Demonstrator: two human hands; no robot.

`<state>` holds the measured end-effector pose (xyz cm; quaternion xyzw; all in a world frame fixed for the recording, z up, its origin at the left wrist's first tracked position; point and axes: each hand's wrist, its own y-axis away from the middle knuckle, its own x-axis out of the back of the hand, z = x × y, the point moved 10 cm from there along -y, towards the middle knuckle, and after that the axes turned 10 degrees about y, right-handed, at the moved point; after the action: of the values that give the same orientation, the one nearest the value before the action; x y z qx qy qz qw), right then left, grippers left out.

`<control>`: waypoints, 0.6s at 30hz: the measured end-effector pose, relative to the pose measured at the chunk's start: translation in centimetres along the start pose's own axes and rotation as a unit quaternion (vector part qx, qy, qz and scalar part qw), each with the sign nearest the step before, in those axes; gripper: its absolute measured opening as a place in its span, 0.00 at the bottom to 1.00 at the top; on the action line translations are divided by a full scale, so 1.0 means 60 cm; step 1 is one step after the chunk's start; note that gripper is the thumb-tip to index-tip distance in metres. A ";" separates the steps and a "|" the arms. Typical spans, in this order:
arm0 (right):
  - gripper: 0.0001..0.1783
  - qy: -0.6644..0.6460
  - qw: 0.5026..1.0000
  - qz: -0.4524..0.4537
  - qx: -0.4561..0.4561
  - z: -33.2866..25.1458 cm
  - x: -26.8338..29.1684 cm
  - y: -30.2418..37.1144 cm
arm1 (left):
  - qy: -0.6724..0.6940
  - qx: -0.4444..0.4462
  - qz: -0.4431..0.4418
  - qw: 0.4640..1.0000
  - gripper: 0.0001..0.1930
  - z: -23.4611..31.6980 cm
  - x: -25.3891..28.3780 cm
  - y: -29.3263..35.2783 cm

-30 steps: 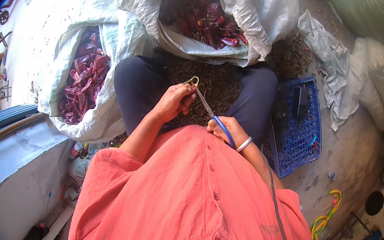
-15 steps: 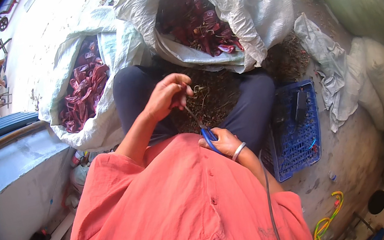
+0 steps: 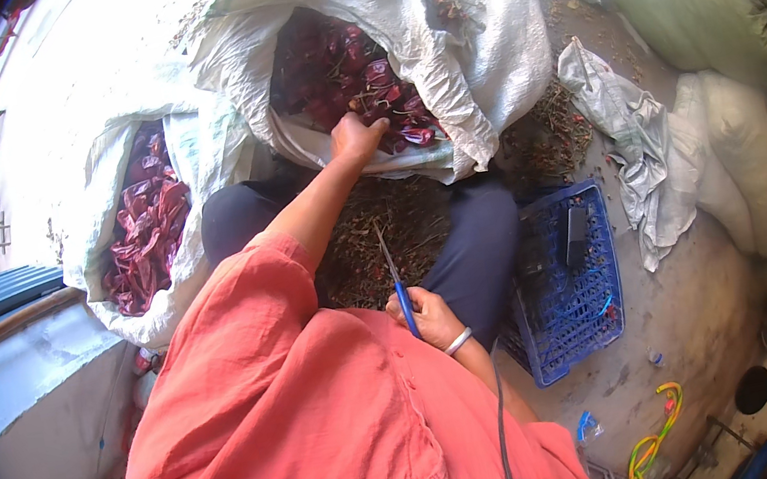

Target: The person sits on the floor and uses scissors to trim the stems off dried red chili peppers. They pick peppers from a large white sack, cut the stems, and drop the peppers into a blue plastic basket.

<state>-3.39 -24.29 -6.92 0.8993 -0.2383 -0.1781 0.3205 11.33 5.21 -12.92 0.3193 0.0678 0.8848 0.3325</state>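
"At the mouth of the larger white sack [image 3: 513, 45], what does your feed give you?"

"I have the left hand [image 3: 357, 139] there, reaching over the near rim into the dark red dried peppers [image 3: 383, 87]. Its thumb points to the right; the fingertips are lost among the peppers, so I cannot tell from here whether they grip one."

"And the right hand [image 3: 434, 317]?"

"I see it low, in front of the coral shirt [image 3: 329, 401], closed round the blue handles of the scissors [image 3: 404, 302]. The blades point away from the body, over a scatter of dry stems [image 3: 352, 265] between the knees [image 3: 487, 222]. They look close together, though they're too thin for me to be sure. A pale bangle [image 3: 459, 340] sits on that wrist."

"Any more peppers?"

"Yes, to my left I make out a second white sack [image 3: 212, 156], open beside the left knee, with more red ones inside."

"And on the right?"

"I get a blue plastic crate [image 3: 566, 300] beside the right leg, and past it a crumpled white sack [image 3: 625, 138] near some full pale sacks [image 3: 752, 168]."
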 end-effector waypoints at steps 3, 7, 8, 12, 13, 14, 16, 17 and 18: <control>0.13 -0.048 0.998 0.005 0.029 -0.008 0.009 -0.004 | 0.004 0.022 0.027 0.999 0.17 -0.025 0.006 -0.030; 0.13 -0.130 0.991 -0.009 0.025 -0.039 0.013 -0.001 | 0.242 0.021 -0.107 0.964 0.12 0.008 0.031 -0.009; 0.15 -0.149 0.989 -0.002 0.027 -0.045 0.014 -0.002 | 0.280 0.034 -0.134 0.950 0.11 0.018 0.050 0.008; 0.25 0.013 0.994 0.056 0.096 -0.102 0.039 -0.002 | 0.392 0.061 -0.231 0.889 0.09 0.046 0.101 0.087; 0.26 0.037 0.990 0.064 0.122 -0.109 0.045 -0.005 | 0.403 0.071 -0.251 0.877 0.08 0.051 0.108 0.112; 0.22 0.085 0.980 0.101 0.150 -0.115 0.059 -0.007 | 0.402 0.049 -0.255 0.878 0.08 0.061 0.119 0.134; 0.23 0.161 0.955 0.172 0.183 -0.158 0.067 0.011 | 0.390 0.007 -0.281 0.877 0.08 0.067 0.129 0.174; 0.24 0.210 0.942 0.184 0.189 -0.175 0.063 0.020 | 0.389 0.003 -0.308 0.868 0.08 0.082 0.137 0.206; 0.26 0.257 0.926 0.194 0.195 -0.187 0.063 0.029 | 0.354 -0.006 -0.307 0.883 0.08 0.078 0.143 0.224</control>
<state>4.51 -22.00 1.78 0.8950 -0.3477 0.1751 0.2179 1.92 -0.15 -0.34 -0.0543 0.2704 0.7932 0.5429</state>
